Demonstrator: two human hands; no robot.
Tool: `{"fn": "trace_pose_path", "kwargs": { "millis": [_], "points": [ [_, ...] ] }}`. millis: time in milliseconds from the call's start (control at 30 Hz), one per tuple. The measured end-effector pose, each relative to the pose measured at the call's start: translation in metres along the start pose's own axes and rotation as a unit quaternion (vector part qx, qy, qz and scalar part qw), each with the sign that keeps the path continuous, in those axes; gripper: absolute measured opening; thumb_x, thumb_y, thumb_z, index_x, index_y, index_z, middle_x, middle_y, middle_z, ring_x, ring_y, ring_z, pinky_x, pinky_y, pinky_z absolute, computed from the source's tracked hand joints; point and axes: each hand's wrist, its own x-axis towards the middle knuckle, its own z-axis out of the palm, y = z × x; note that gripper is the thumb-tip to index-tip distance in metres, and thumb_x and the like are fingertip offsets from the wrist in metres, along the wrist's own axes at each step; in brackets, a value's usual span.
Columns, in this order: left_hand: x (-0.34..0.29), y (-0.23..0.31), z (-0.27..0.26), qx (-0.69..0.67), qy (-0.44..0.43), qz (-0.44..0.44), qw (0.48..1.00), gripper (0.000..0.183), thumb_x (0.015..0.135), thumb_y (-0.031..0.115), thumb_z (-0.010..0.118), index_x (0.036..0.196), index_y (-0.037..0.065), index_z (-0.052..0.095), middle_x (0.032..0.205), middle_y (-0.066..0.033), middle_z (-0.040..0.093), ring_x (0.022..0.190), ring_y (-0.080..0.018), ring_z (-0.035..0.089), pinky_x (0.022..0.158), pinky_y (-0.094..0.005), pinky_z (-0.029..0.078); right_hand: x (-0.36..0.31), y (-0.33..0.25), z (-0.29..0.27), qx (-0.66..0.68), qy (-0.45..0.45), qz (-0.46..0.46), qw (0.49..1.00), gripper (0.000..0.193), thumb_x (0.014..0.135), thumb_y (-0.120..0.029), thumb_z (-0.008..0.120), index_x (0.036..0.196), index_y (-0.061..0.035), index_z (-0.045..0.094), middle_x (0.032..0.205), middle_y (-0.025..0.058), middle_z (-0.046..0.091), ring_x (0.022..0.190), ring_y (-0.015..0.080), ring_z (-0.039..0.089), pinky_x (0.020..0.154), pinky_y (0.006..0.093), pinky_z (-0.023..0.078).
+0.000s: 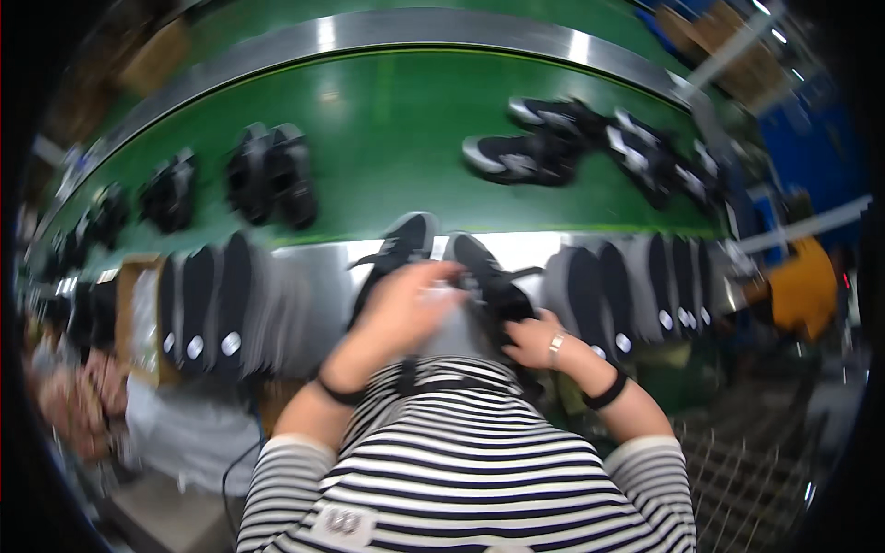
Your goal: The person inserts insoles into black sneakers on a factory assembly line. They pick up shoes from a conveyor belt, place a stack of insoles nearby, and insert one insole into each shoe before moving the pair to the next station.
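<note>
Two black sneakers with grey toes lie side by side in front of me, toes pointing away: a left sneaker (403,241) and a right sneaker (487,275). My left hand (412,300) is blurred by motion. It reaches across the left sneaker, its fingertips near the laces of the right one; whether they hold anything does not show. At the heel of the right sneaker my right hand (535,339) grips the collar, with the fingers partly hidden by the shoe. Dark bands circle both wrists, and a metal watch or bracelet sits on the right one.
Rows of grey and black insoles stand upright to the left (235,295) and right (613,286) along the metal ledge (346,263). Beyond it, a green conveyor belt (396,138) carries sneaker pairs on the left (272,175) and several loose sneakers on the right (525,158). An open cardboard box (129,309) stands at left.
</note>
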Motion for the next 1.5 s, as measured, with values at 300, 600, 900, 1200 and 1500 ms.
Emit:
{"fn": "trace_pose_path", "kwargs": {
  "millis": [300,600,900,1200,1500],
  "points": [
    [-0.067,-0.095,-0.04,-0.172,0.048,-0.213,0.961,0.049,0.067,0.007,0.065,0.11,0.003,0.04,0.08,-0.0014,0.044,0.07,-0.0067,0.045,0.063,-0.0203,0.04,-0.046,0.112,-0.023,0.211,0.516,0.176,0.812,0.019,0.073,-0.019,0.053,0.081,-0.0036,0.06,0.083,0.0152,0.059,0.081,0.0305,0.056,0.072,0.0366,0.044],
    [-0.037,-0.063,0.009,0.264,0.134,0.036,0.955,0.062,0.058,0.019,0.072,0.109,0.002,0.041,0.107,-0.0163,0.043,0.103,-0.0312,0.04,0.087,-0.0392,0.034,-0.077,0.21,0.02,0.047,0.401,0.441,0.802,0.042,0.061,-0.035,0.069,0.093,-0.0166,0.049,0.093,0.0059,0.058,0.09,0.0289,0.054,0.07,0.0436,0.041],
    [-0.016,-0.092,-0.019,0.292,0.029,0.233,0.927,0.021,0.071,0.018,0.061,0.085,0.005,0.053,0.087,-0.0088,0.054,0.081,-0.0268,0.052,0.069,-0.0355,0.043,-0.073,0.137,-0.044,0.428,0.494,0.184,0.734,0.024,0.069,-0.021,0.066,0.078,-0.0023,0.054,0.077,0.0107,0.053,0.077,0.0238,0.052,0.069,0.0317,0.04],
    [0.018,-0.072,-0.002,0.017,0.139,-0.062,0.988,0.028,0.08,0.027,0.052,0.076,0.001,0.06,0.067,-0.0139,0.06,0.062,-0.0304,0.056,0.058,-0.0346,0.045,-0.022,-0.067,-0.074,-0.096,0.219,-0.143,0.96,0.012,0.067,-0.017,0.058,0.062,-0.0055,0.059,0.073,0.0094,0.054,0.067,0.0245,0.056,0.058,0.0337,0.046],
    [0.01,-0.077,0.013,-0.045,0.15,-0.128,0.979,0.032,0.079,0.03,0.054,0.078,-0.002,0.059,0.059,-0.0118,0.055,0.054,-0.0196,0.052,0.051,-0.0306,0.04,-0.031,-0.115,-0.074,-0.257,0.088,-0.128,0.954,0.009,0.062,-0.011,0.057,0.067,-0.0067,0.063,0.079,0.0075,0.056,0.073,0.0215,0.057,0.059,0.0315,0.047]
  ]
}}
